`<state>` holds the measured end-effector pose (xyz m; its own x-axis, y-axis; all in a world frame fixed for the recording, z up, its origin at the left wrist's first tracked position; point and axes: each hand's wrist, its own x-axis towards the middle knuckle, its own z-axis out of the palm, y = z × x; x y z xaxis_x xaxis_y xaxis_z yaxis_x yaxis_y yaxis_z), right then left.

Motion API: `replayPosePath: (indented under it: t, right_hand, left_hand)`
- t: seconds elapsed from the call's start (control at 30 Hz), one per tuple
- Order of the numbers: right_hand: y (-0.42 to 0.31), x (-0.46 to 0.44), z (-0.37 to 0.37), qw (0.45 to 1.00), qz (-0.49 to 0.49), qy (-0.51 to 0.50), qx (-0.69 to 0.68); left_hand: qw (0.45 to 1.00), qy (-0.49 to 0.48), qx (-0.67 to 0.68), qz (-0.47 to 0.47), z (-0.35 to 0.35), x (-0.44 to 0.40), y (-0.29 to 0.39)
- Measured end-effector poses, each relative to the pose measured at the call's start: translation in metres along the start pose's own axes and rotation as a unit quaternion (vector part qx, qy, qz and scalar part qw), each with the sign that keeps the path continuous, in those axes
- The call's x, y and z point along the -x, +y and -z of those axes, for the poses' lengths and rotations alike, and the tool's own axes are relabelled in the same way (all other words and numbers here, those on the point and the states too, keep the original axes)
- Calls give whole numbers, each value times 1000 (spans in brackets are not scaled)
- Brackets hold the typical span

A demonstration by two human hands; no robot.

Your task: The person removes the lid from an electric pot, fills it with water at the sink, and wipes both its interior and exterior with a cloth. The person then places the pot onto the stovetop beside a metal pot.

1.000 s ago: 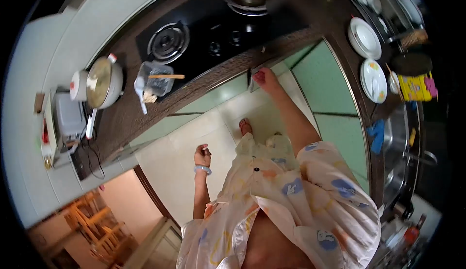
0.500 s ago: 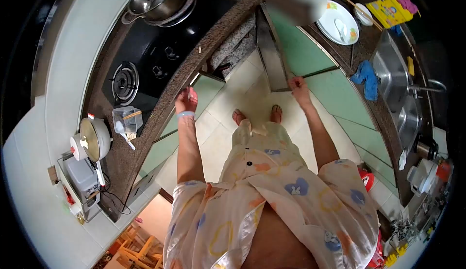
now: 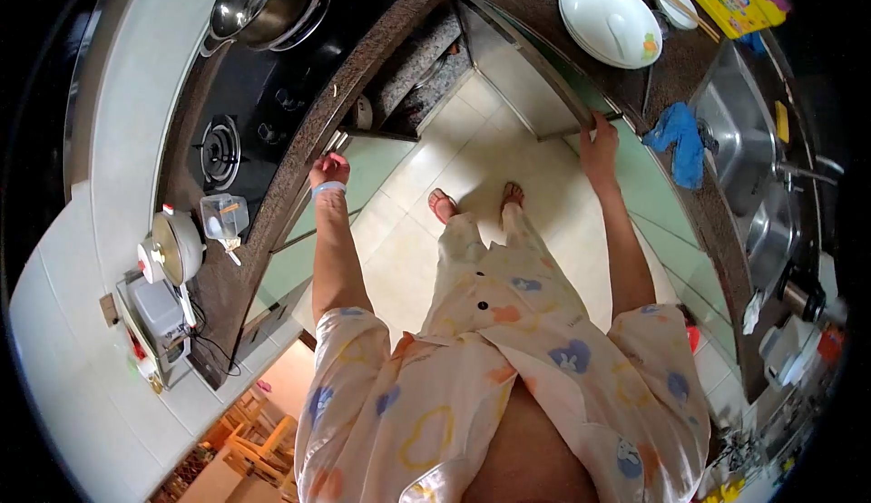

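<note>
My left hand (image 3: pixel 329 170), with a pale bangle at the wrist, is at the edge of the left cabinet door (image 3: pixel 376 172) under the stove counter; its fingers are curled. My right hand (image 3: pixel 599 140) has its fingers at the outer edge of the right cabinet door (image 3: pixel 522 68), which stands swung out. Between the two doors the cabinet is open, and a grey speckled slab (image 3: pixel 413 63) and dark items show inside. Exactly how the left fingers meet the door edge is hard to see.
A steel pot (image 3: pixel 259 4) stands on the black stove (image 3: pixel 263 95). A white cooker (image 3: pixel 179 247) and clear plastic box (image 3: pixel 223 217) are on the left counter. Stacked plates (image 3: pixel 610 22), a blue cloth (image 3: pixel 679 145) and the sink (image 3: pixel 739 108) are at the right.
The right door has swung further out with my right hand at its edge. My left hand has reached the left door. The view has turned towards the open cabinet.
</note>
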<state>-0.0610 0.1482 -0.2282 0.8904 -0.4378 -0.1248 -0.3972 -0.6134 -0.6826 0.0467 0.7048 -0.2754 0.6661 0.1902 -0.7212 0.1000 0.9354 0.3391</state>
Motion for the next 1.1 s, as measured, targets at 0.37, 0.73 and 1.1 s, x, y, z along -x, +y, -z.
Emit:
replayPosePath:
  t: [0.37, 0.73, 1.1]
  right_hand:
    - [-102, 18, -107, 953, 268, -129, -62]
    - [-185, -28, -346, 877, 124, -427, -184]
    - [-247, 36, -515, 628, -421, -540, -369]
  left_hand:
    - [974, 134, -157, -95, 86, 123, -81]
    - [926, 155, -325, -115, 122, 185, -94]
    - [927, 197, -275, -162, 99, 191, -104]
